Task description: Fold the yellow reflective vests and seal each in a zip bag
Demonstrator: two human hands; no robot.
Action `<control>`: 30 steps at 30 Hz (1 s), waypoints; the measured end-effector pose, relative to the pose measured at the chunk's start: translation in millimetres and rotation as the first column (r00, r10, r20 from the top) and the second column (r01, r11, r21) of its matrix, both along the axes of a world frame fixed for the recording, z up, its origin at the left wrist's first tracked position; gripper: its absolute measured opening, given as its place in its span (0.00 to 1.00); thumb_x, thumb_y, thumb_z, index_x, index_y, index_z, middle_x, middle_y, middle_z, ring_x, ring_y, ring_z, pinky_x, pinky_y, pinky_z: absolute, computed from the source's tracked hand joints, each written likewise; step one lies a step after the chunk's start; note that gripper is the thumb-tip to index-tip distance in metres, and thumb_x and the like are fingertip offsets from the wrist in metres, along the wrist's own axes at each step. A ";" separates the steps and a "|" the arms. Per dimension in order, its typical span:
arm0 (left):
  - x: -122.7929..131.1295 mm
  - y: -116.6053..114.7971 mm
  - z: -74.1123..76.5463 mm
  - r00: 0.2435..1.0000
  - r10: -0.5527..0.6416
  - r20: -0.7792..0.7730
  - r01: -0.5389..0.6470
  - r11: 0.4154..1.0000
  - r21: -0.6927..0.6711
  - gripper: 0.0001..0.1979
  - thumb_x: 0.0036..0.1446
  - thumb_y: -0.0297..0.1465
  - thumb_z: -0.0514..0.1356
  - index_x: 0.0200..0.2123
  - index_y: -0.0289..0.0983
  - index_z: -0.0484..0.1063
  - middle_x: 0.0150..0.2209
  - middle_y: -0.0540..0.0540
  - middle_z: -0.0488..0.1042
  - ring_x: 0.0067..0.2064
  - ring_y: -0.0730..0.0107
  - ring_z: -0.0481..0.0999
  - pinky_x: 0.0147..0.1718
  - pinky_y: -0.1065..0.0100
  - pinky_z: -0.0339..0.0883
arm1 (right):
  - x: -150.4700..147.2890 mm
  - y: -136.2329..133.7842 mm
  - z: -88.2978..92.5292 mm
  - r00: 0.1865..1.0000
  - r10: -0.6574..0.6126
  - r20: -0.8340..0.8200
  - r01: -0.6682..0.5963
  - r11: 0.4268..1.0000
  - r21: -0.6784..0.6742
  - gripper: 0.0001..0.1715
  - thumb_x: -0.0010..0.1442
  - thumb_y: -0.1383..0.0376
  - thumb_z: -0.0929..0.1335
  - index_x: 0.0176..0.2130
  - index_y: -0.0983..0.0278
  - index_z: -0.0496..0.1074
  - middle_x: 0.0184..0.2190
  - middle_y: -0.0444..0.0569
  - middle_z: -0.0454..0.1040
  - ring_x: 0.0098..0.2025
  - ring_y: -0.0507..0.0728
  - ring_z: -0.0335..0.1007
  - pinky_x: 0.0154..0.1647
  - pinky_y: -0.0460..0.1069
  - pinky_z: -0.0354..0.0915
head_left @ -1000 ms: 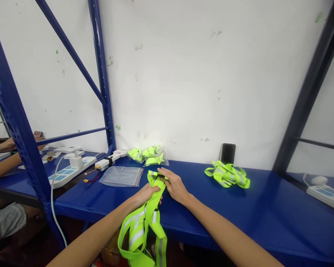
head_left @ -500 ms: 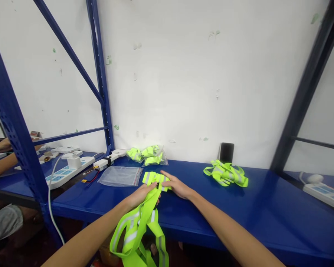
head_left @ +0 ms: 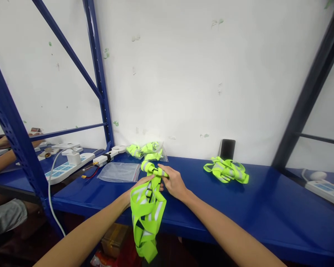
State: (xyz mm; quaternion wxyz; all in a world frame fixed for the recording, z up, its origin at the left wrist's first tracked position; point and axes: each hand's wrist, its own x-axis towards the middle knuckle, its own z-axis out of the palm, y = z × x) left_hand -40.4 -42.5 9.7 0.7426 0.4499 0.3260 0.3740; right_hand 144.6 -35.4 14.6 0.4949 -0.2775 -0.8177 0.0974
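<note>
A neon yellow reflective strap harness [head_left: 147, 213] with silver stripes hangs in loops over the front edge of the blue table. Its upper end is bunched between my two hands above the tabletop. My left hand [head_left: 140, 185] is closed around the bunched straps from the left, its fingers partly hidden behind them. With thumb and fingers, my right hand [head_left: 174, 181] pinches the strap's right side near a black piece. Just left of my hands lies a flat clear zip bag [head_left: 119, 172]. Behind it sit bagged neon straps [head_left: 149, 149].
Another loose neon strap bundle [head_left: 226, 170] lies at right, before an upright black phone [head_left: 227, 149]. A white fan-like device [head_left: 107, 157] and power strip [head_left: 69, 168] are at left, beside a blue rack post [head_left: 19, 126]. A co-worker's arms [head_left: 2, 159] show far left.
My right hand has turned from lying open against the straps to pinching them. The hanging loops have swung right and drawn together. The view has shifted slightly.
</note>
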 end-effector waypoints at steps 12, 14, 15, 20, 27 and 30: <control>-2.2 -15.2 3.9 0.999 0.026 -0.025 -0.026 1.000 -0.010 0.22 0.54 0.41 0.63 0.44 0.29 0.73 0.32 0.38 0.79 0.34 0.59 0.79 0.34 0.63 0.72 | 5.4 -0.9 -2.2 0.965 0.120 -0.235 -0.224 0.843 -0.489 0.42 0.53 0.62 0.70 0.64 0.60 0.55 0.60 0.54 0.62 0.60 0.63 0.59 0.59 0.59 0.56; -1.3 -19.7 6.3 0.999 0.031 -0.028 -0.030 0.999 0.020 0.22 0.53 0.40 0.64 0.44 0.29 0.73 0.33 0.37 0.79 0.35 0.58 0.80 0.35 0.62 0.73 | 6.2 3.2 -2.7 0.940 0.144 -0.308 -0.313 0.718 -0.621 0.39 0.52 0.58 0.71 0.60 0.64 0.62 0.55 0.56 0.68 0.56 0.64 0.65 0.56 0.59 0.60; -0.7 -22.0 7.8 0.998 0.048 -0.033 -0.047 0.998 0.032 0.21 0.52 0.40 0.65 0.44 0.29 0.73 0.33 0.38 0.80 0.34 0.59 0.80 0.35 0.62 0.73 | 6.5 3.9 -2.3 0.927 0.192 -0.322 -0.366 0.654 -0.663 0.35 0.51 0.56 0.71 0.56 0.66 0.67 0.50 0.56 0.72 0.51 0.64 0.68 0.54 0.59 0.62; 5.0 -26.4 11.1 0.987 0.159 0.003 -0.158 0.985 0.071 0.18 0.50 0.35 0.67 0.42 0.30 0.73 0.33 0.40 0.80 0.32 0.62 0.79 0.36 0.64 0.72 | 7.5 -4.3 3.5 0.917 0.293 -0.271 -0.399 0.677 -0.619 0.22 0.53 0.57 0.70 0.45 0.67 0.74 0.39 0.49 0.78 0.42 0.62 0.73 0.47 0.56 0.67; 5.6 -23.5 12.7 0.996 0.071 0.050 -0.072 0.997 0.001 0.19 0.52 0.34 0.64 0.47 0.31 0.70 0.36 0.39 0.78 0.34 0.61 0.79 0.40 0.61 0.71 | 5.7 -9.9 3.6 0.974 0.178 -0.139 -0.216 0.914 -0.345 0.22 0.58 0.61 0.66 0.52 0.63 0.69 0.44 0.49 0.76 0.43 0.60 0.72 0.47 0.54 0.67; 5.3 -26.5 15.3 0.994 0.068 0.090 -0.074 0.995 0.065 0.28 0.48 0.29 0.67 0.54 0.39 0.64 0.43 0.42 0.76 0.41 0.62 0.78 0.45 0.61 0.68 | 10.2 -3.8 7.0 0.976 0.056 -0.208 -0.113 0.955 -0.274 0.25 0.58 0.61 0.66 0.55 0.62 0.66 0.48 0.49 0.74 0.47 0.60 0.71 0.50 0.55 0.65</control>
